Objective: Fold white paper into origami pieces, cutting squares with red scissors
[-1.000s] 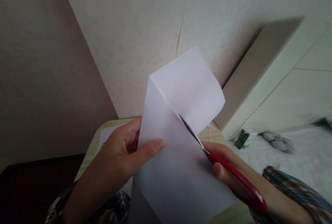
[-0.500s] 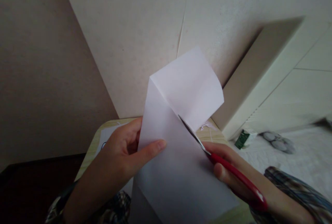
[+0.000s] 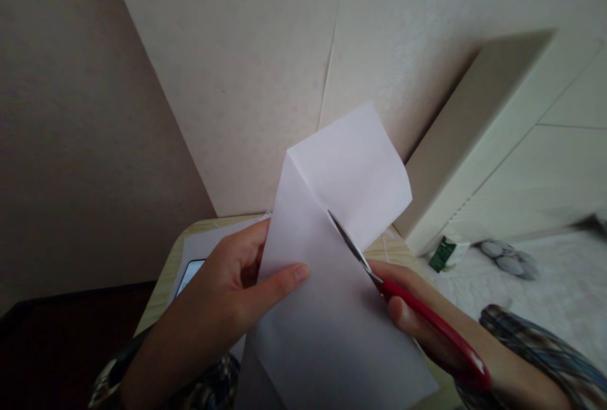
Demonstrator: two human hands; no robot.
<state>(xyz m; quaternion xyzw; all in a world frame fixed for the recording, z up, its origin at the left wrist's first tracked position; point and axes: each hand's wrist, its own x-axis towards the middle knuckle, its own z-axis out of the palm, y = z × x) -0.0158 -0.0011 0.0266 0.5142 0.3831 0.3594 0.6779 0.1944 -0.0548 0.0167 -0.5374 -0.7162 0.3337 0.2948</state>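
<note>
A white sheet of paper (image 3: 308, 309) with a crease is held up in front of me, its upper part (image 3: 355, 176) folded or bent back along a diagonal line. My left hand (image 3: 241, 283) pinches the paper's left edge, thumb lying on the near face and fingers behind. In my right hand (image 3: 417, 315) is a pair of scissors (image 3: 427, 318) with red handles. Their metal blades lie along the diagonal crease, with the paper between them. Part of the lower blade and the right-hand fingers are hidden behind the paper and handles.
Under the hands stands a small wood-grain table (image 3: 164, 271). On it, partly behind my left hand, lie a phone (image 3: 190, 271) and more white paper (image 3: 199, 245). At the right are a green and white box (image 3: 443, 254) and grey round shapes (image 3: 507, 258) on a white quilted bed (image 3: 559, 290).
The paper's top has shifted slightly right and down. The scissors stay at the crease, with their tip moved little. More of the phone shows beside my left hand.
</note>
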